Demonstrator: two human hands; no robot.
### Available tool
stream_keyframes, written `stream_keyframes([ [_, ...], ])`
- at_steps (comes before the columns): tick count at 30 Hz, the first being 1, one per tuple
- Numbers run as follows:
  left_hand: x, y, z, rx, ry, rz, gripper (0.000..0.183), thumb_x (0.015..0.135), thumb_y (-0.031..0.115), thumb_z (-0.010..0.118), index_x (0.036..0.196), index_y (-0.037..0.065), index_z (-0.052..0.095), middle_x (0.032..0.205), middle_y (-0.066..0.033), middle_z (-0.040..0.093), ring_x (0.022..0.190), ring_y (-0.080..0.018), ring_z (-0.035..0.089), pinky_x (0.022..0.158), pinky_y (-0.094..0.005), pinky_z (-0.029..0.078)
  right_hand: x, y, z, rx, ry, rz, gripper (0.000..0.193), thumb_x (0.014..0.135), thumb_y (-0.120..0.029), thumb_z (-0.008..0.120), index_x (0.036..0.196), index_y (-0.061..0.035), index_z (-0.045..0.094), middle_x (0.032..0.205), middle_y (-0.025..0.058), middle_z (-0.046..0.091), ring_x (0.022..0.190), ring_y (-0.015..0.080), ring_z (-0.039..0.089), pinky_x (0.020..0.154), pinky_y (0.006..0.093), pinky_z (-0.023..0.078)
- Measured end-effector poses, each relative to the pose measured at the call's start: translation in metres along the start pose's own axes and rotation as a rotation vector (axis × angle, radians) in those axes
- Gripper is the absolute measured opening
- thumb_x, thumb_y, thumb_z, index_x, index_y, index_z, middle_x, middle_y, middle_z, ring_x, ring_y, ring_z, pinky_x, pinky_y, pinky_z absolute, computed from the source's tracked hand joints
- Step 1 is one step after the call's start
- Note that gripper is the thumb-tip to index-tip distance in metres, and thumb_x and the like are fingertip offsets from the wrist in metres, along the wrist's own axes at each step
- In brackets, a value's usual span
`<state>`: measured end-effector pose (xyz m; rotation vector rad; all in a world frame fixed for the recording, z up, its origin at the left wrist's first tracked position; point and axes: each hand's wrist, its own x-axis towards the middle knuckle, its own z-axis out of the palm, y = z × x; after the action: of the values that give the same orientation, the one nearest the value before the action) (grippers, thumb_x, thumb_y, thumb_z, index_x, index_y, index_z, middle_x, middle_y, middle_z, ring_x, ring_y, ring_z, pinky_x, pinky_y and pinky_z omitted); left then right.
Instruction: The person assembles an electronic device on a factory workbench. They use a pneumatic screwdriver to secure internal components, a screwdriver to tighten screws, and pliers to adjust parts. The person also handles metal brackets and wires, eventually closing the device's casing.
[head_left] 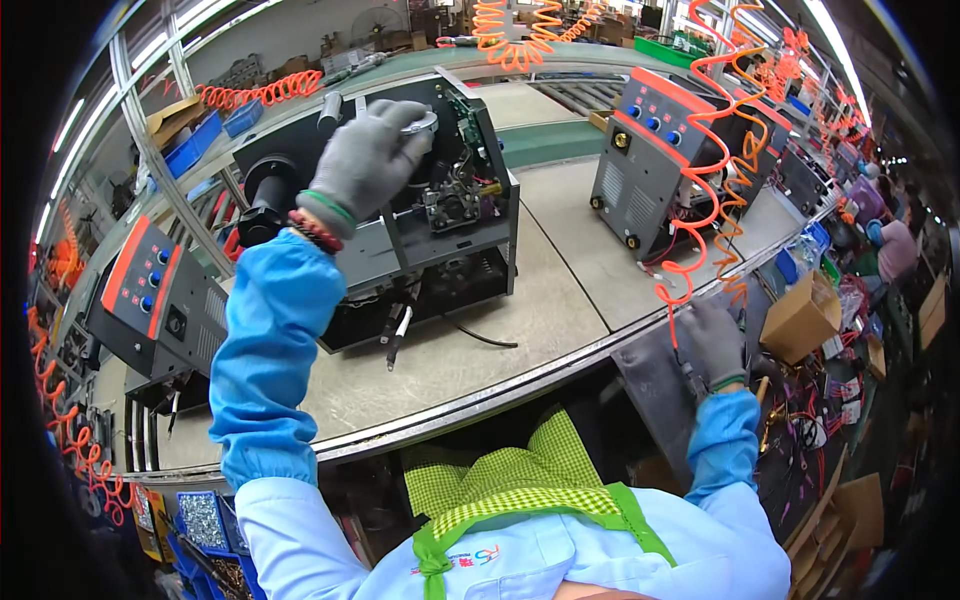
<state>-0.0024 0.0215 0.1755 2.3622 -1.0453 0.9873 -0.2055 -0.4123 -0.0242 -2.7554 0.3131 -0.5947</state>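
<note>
My left hand (pixel 365 160), in a grey glove, is raised over an uncovered dark machine housing (pixel 400 262) on the bench. Its thumb and fingers close round a small, round, pale piece (pixel 424 124), whose kind I cannot make out. Circuit boards and wiring (pixel 460 205) show inside the housing, and loose cable ends (pixel 397 335) hang out at its front. Down at the right, my gloved right hand (pixel 715 345) is over a dark side shelf, beside a slim tool (pixel 690 378) on an orange hose. Its fingers are partly hidden, so their grip is unclear.
Similar machines with orange-edged panels stand at the right (pixel 650 150) and left (pixel 150 290). Coiled orange hoses (pixel 700 200) hang over the bench. An open cardboard box (pixel 802 318) sits beyond my right hand; blue bins of small parts (pixel 203 520) are at lower left. Other people work far right.
</note>
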Motion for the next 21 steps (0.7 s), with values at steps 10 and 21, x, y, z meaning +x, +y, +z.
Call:
stream_keyframes([
  [10, 0.023, -0.005, 0.085, 0.621, -0.629, -0.151, 0.031, 0.081, 0.013, 0.058, 0.111, 0.012, 0.064, 0.104, -0.0114, 0.064, 0.103, -0.0311, 0.062, 0.085, -0.0437, 0.05, 0.134, -0.248, 0.103, 0.667, -0.102, -0.556, 0.076, 0.085, -0.025, 0.063, 0.144, 0.0001, 0.024, 0.128, 0.0259, 0.049, 0.098, 0.0301, 0.062, 0.088, 0.0375, 0.049],
  [21, 0.01, -0.03, 0.093, 1.046, -1.052, -0.165, 0.033, 0.088, 0.03, 0.055, 0.116, 0.019, 0.067, 0.118, -0.0048, 0.066, 0.114, -0.028, 0.058, 0.091, -0.0589, 0.034, 0.183, -0.299, 0.126, 0.317, -0.114, -0.605, 0.059, 0.081, -0.014, 0.051, 0.138, -0.0235, 0.039, 0.145, 0.0133, 0.037, 0.116, 0.0317, 0.055, 0.091, 0.0419, 0.05],
])
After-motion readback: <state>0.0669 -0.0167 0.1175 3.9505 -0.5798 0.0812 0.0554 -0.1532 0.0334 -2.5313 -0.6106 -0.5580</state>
